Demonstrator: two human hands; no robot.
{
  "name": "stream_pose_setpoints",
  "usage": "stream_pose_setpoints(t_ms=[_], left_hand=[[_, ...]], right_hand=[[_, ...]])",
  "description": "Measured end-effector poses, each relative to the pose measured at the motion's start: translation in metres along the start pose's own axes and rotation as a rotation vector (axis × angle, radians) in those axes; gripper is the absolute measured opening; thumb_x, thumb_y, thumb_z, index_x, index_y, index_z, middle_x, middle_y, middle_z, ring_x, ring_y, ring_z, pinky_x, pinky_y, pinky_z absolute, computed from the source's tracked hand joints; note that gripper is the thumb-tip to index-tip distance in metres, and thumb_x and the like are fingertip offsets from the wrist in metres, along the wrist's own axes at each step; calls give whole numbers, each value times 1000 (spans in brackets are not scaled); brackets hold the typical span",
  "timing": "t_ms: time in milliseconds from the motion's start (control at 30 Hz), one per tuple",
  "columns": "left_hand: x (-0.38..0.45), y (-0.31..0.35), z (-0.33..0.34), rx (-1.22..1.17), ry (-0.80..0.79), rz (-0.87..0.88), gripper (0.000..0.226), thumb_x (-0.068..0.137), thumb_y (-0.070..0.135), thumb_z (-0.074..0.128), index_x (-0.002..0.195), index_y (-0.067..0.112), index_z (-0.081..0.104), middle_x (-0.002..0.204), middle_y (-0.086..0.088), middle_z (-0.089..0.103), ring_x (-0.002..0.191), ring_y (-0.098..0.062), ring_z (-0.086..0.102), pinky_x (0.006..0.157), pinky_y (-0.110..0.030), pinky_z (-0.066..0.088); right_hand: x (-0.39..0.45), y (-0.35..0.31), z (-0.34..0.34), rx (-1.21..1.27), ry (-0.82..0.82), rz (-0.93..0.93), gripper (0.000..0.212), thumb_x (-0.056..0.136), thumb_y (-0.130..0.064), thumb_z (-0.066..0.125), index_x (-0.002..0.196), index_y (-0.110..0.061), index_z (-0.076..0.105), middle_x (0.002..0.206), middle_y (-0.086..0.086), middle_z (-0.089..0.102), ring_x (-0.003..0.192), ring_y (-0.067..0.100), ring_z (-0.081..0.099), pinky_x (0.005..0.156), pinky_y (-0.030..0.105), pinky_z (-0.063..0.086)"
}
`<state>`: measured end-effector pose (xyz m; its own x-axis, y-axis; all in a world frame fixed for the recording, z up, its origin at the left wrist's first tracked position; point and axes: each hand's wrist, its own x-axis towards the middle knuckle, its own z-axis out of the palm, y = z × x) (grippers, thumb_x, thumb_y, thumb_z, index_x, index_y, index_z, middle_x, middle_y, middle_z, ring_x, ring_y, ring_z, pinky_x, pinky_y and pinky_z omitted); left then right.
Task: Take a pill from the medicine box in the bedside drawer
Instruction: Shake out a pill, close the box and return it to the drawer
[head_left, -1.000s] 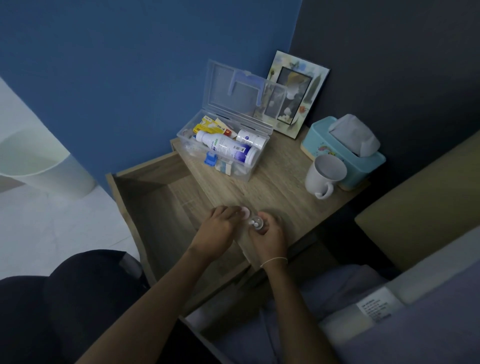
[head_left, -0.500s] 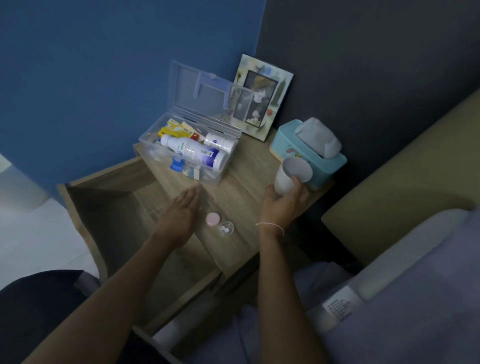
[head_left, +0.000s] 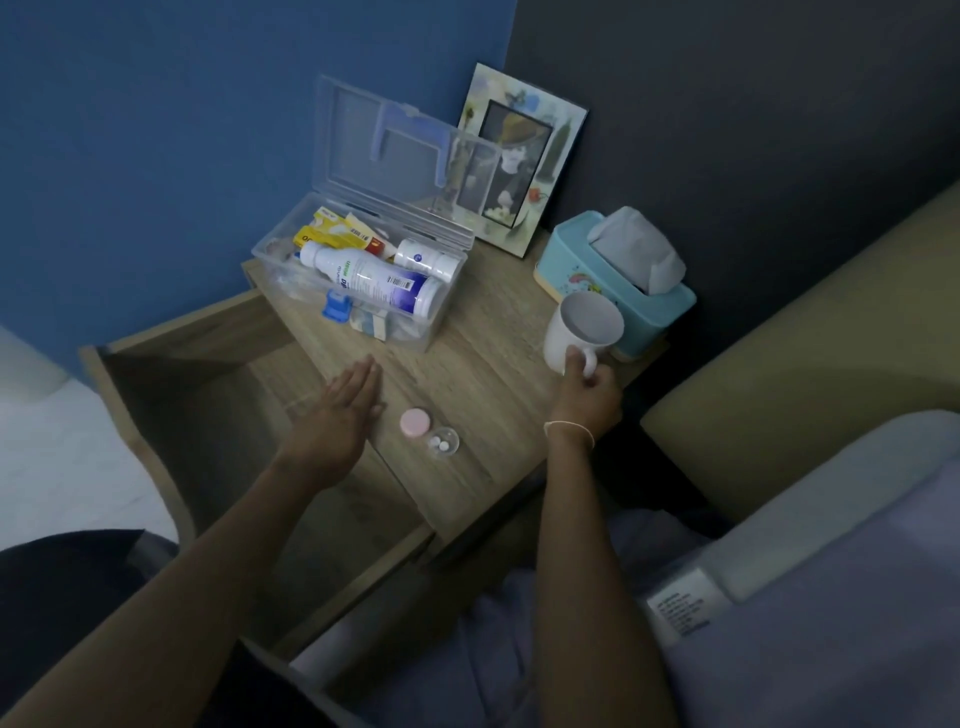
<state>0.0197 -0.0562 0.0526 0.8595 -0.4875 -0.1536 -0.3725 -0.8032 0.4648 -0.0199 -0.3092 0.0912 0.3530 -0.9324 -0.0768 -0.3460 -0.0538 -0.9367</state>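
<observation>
The clear medicine box (head_left: 439, 306) stands with its lid up at the back of the bedside table (head_left: 483, 384), holding bottles and packets. A small clear pill container (head_left: 443, 441) with two white pills sits uncapped near the table's front edge, its pink cap (head_left: 414, 421) lying beside it. My left hand (head_left: 340, 413) rests flat and empty on the table edge, left of the cap. My right hand (head_left: 587, 395) grips the handle of a white mug (head_left: 584, 330) at the table's right side. The drawer (head_left: 208, 415) below stands pulled out and looks bare.
A blue tissue box (head_left: 613, 270) stands right behind the mug. A picture frame (head_left: 519, 156) leans on the dark wall behind the medicine box. A bed with a beige headboard (head_left: 810, 322) fills the right side.
Both hands left the pill container, now uncapped on the table. My right hand went to the mug and closed on its handle; my left hand flattened beside the cap.
</observation>
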Motion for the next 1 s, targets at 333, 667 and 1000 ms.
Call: stream_pose_setpoints(t_ms=[333, 667, 1000], left_hand=[[4, 3, -4, 52, -89, -18, 56, 103, 30, 24, 152, 11, 2, 162, -7, -3, 150, -20, -3, 124, -38, 3], [-1, 11, -12, 91, -113, -40, 56, 104, 31, 21, 152, 11, 0, 162, -7, -5, 150, -19, -3, 122, -36, 3], [0, 7, -9, 103, -105, -20, 56, 104, 30, 21, 152, 9, 0, 162, -8, -4, 150, -20, -2, 123, -37, 4]], right_hand=[[-25, 3, -2, 32, -157, -86, 26, 84, -29, 70, 81, -4, 72, 85, 6, 70, 90, 24, 65, 83, 28, 49], [-74, 11, 0, -13, -350, -197, 27, 84, -26, 70, 101, -5, 73, 127, 11, 65, 114, 24, 62, 98, 45, 49], [-94, 22, -16, -80, -339, -206, 26, 83, -33, 71, 92, -9, 75, 114, 9, 72, 102, 20, 66, 90, 40, 52]])
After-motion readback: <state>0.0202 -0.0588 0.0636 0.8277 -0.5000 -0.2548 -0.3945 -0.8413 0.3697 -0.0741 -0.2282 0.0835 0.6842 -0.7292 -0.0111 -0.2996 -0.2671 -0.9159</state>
